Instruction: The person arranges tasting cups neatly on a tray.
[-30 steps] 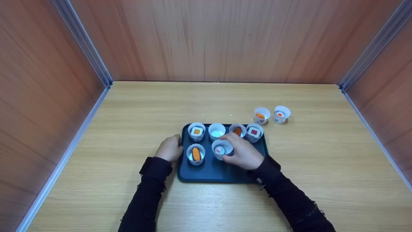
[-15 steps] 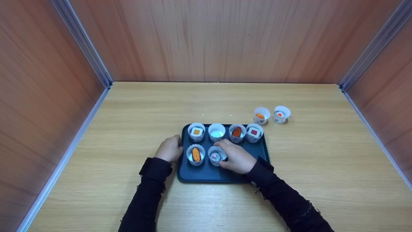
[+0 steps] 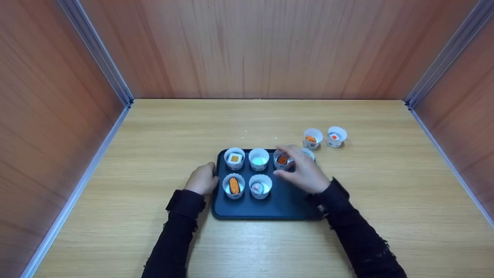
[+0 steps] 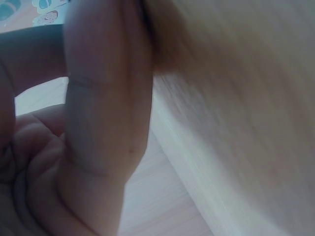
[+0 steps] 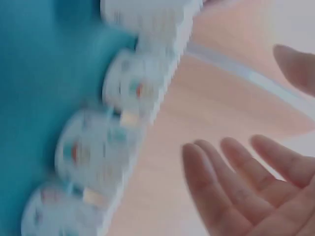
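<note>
My left hand (image 3: pixel 202 178) grips the left edge of a dark blue tray (image 3: pixel 266 210); its fingers fill the left wrist view. My right hand (image 3: pixel 305 173) hovers over the tray's right part, thumb and fingers spread, holding nothing. Below it are a paper cup (image 3: pixel 278 164) with a reddish-brown piece and a mostly hidden cup (image 3: pixel 308 152). To the left in the back row stand a cup (image 3: pixel 234 166) with a yellow-centred white square and a pale-bottomed cup (image 3: pixel 259 166). In front are a cup (image 3: pixel 233 195) with an orange oblong piece and a cup (image 3: pixel 260 195) with a pink-and-white piece.
Behind the tray at the right, two more paper cups stand on the wooden table (image 3: pixel 185 127): one cup (image 3: pixel 312 145) with orange pieces, one cup (image 3: pixel 335 143) with a white and red piece. Wood-grain walls (image 3: pixel 262 50) enclose the table.
My right hand set the cup with the pink-and-white piece down in the tray's front row, let go, and moved right and back. The left hand stayed at the tray edge.
</note>
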Demonstrator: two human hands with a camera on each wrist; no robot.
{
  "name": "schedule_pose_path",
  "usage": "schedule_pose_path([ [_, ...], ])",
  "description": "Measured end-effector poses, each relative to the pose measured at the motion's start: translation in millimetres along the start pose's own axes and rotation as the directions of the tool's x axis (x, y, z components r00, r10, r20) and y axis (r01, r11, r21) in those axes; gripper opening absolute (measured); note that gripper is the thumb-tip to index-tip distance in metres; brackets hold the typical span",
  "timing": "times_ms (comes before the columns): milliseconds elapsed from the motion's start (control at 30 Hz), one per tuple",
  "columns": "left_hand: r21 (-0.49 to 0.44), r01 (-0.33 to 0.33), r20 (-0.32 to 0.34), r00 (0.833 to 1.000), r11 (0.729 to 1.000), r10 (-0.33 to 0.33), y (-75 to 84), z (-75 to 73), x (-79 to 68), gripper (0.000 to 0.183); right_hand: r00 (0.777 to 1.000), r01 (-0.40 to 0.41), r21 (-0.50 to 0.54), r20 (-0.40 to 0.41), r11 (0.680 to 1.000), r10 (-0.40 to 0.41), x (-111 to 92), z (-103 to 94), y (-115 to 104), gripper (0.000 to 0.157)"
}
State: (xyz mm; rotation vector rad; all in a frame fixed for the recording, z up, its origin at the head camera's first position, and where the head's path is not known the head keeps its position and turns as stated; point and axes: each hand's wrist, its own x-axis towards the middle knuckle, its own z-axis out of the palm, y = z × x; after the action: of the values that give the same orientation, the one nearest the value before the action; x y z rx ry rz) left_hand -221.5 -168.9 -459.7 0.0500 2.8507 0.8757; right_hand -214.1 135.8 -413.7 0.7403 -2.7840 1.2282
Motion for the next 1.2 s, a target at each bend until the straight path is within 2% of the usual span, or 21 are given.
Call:
schedule_pose_path([
  [100,-0.002,0.007,0.004,1.000,1.000,-0.007,0.6,0.0,-0.1,0.004,0.992,0.033,0.007,-0.121,0.999,-0.032,-1,-19.9,12,0.067],
  [200,-0.003,0.009,0.001,1.000,1.000,-0.009,1.1,-0.1,0.1,0.004,0.974,0.023,0.002,-0.225,1.000,-0.022,-1,-39.9,28,0.068],
  [333,0.001,0.008,-0.004,1.000,1.000,-0.008,0.0,-0.2,-0.6,0.004,0.940,-0.062,0.027,-0.334,0.998,0.067,2,-64.0,53,0.073],
  [433,0.004,0.005,-0.008,1.000,1.000,-0.005,-0.3,-0.4,-1.0,0.004,0.905,-0.125,0.084,-0.398,0.989,0.148,6,-78.2,71,0.073],
  [533,0.003,-0.001,-0.007,1.000,1.000,0.001,0.0,-0.7,-0.8,0.004,0.878,-0.162,0.141,-0.432,0.977,0.208,10,-87.4,88,0.070],
  [667,-0.005,0.000,0.003,1.000,1.000,0.000,0.6,-0.4,-1.0,0.005,0.865,-0.245,0.136,-0.416,0.960,0.280,16,-93.4,109,0.071],
  [800,-0.007,-0.009,-0.003,1.000,1.000,0.009,0.0,0.0,-1.2,0.004,0.866,-0.349,0.105,-0.344,0.931,0.364,24,-95.5,124,0.080],
  [967,-0.009,0.001,0.003,1.000,1.000,-0.001,0.5,-0.1,-0.4,0.003,0.852,-0.463,0.056,-0.247,0.885,0.461,31,-95.2,137,0.089],
  [1100,-0.012,0.017,0.012,1.000,1.000,-0.017,0.6,0.0,0.4,0.003,0.840,-0.504,0.049,-0.204,0.862,0.503,36,-93.3,143,0.088],
  [1200,-0.011,0.013,0.007,1.000,1.000,-0.013,0.4,0.0,0.0,0.003,0.832,-0.518,0.045,-0.203,0.854,0.515,39,-91.4,146,0.086],
])
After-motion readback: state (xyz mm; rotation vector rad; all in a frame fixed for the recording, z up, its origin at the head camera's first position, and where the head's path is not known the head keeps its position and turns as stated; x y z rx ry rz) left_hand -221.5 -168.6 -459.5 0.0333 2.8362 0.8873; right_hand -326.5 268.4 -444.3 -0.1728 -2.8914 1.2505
